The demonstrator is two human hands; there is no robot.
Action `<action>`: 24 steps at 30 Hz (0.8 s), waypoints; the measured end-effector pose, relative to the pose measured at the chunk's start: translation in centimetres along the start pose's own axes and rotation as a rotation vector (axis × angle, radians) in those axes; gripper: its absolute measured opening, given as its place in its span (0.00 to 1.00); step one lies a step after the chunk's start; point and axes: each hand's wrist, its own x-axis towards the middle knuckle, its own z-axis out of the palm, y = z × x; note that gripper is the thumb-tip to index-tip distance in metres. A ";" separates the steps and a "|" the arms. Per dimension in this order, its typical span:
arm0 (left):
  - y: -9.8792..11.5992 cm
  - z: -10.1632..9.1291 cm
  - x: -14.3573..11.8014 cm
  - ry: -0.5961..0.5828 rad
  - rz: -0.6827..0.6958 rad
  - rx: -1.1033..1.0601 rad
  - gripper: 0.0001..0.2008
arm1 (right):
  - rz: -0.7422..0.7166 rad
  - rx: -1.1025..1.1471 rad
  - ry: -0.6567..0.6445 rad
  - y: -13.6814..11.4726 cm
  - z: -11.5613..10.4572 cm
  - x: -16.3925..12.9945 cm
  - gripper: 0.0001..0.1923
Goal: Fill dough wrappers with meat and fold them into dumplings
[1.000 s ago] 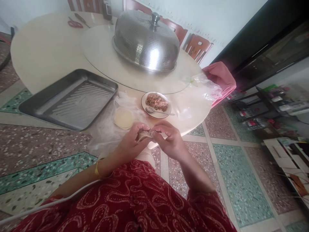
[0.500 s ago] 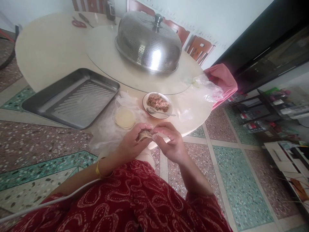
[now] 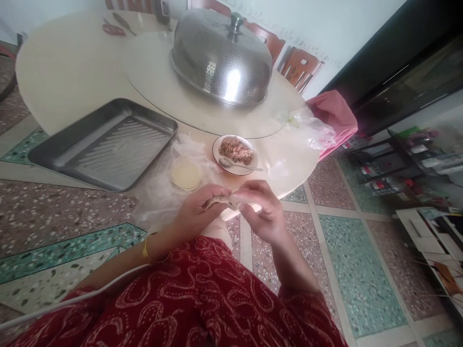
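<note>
Between my hands is a folded dumpling [image 3: 219, 200], pale and partly covered by the fingers. My left hand [image 3: 197, 208] wraps round its left side, thumb below and fingers above. The fingers and thumb of my right hand [image 3: 261, 211] pinch its right end. Just beyond my left hand, a stack of round dumpling wrappers [image 3: 186, 174] lies on a crumpled clear plastic bag [image 3: 155, 193]. Past the hands is a small plate [image 3: 217, 144] of minced filling [image 3: 237, 149], with a metal spoon [image 3: 240, 166] resting in it.
A dark metal baking tray [image 3: 83, 176] lies at the left table edge. A large perforated steel lid [image 3: 220, 58] covers part of the glass turntable [image 3: 152, 72]. Red scissors [image 3: 114, 30] and a bottle [image 3: 162, 12] are far back. Another plastic bag [image 3: 311, 127] lies right, beside a pink-covered chair [image 3: 334, 115].
My right hand has shifted slightly to the right along the dumpling, which looks more stretched out. The view has tilted a little, so the table things sit slightly higher and further left.
</note>
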 end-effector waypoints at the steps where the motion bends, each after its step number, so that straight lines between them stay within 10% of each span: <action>1: 0.0 0.0 0.0 0.007 0.005 -0.023 0.08 | 0.010 -0.012 0.025 0.1 -0.2 -0.2 0.18; 16: -0.6 0.5 0.4 -0.030 0.119 0.025 0.04 | 0.156 -0.327 -0.019 -0.4 -0.1 -0.5 0.06; 24: -1.0 0.4 0.7 -0.082 0.177 0.166 0.03 | 0.449 0.059 -0.052 0.5 0.3 0.6 0.09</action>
